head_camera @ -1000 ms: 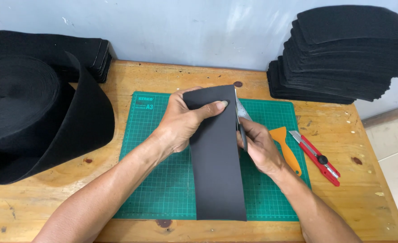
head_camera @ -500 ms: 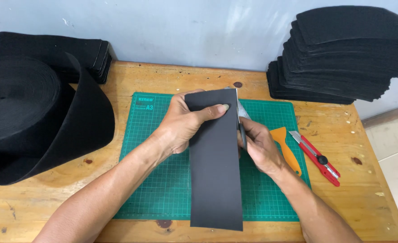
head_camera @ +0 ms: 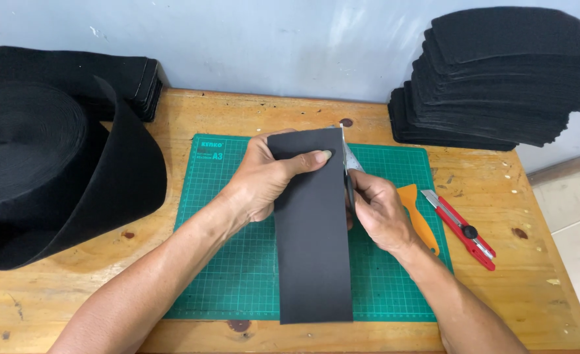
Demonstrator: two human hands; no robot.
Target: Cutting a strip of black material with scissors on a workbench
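A black foam strip (head_camera: 316, 242) is held over the green cutting mat (head_camera: 237, 262) — left hand (head_camera: 267, 180) clamped on its top, right hand (head_camera: 378, 213) closed on scissors (head_camera: 350, 167). Light, floppy — best gripped near the edge.

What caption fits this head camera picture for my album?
Left hand holds a black strip over a green cutting mat while the right hand works along its edge.
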